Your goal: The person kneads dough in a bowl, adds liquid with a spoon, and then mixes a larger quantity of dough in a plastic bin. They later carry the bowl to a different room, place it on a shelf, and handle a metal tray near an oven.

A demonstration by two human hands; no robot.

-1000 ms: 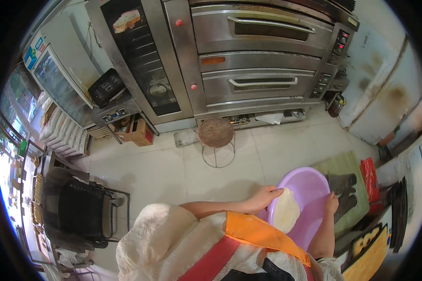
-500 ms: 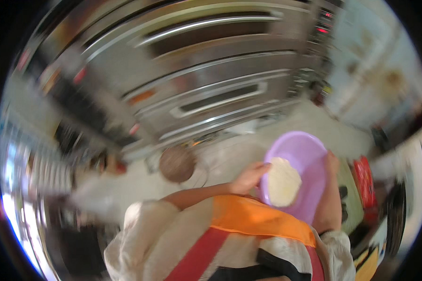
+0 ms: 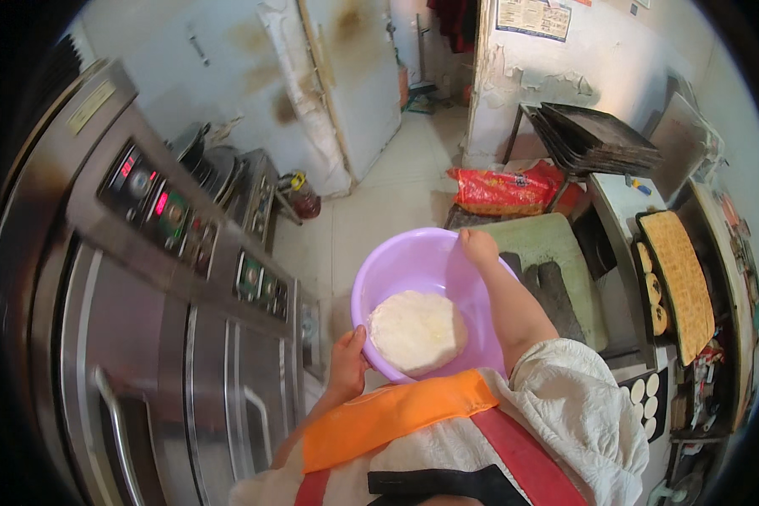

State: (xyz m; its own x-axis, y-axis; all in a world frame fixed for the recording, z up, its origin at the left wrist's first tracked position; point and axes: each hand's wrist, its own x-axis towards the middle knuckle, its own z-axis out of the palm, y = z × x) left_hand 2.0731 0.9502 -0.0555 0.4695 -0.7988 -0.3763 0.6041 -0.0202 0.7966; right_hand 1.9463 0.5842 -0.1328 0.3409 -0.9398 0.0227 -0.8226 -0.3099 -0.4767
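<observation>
The person's left hand (image 3: 348, 363) is curling in at the near-left side of a round, light-purple plastic basin (image 3: 409, 266), its thumb lying at the rim and its fingers bending against the outside. The bare right forearm (image 3: 523, 312) is stretching along the basin's right side from a crinkled off-white sleeve (image 3: 573, 388), and the right hand (image 3: 479, 246) is clasping the far-right rim, its fingertips mostly hiding from view. Both hands are gripping the basin, neither spreading wide. A thick, cream-white, roundish slab of dough (image 3: 417, 333) is resting inside the basin toward its near-left side, lying between the hands, nearer the left one. A bright orange cloth band (image 3: 396, 413) is running across the person's front just below the basin, and a stainless-steel oven (image 3: 156, 320) is standing to the left
</observation>
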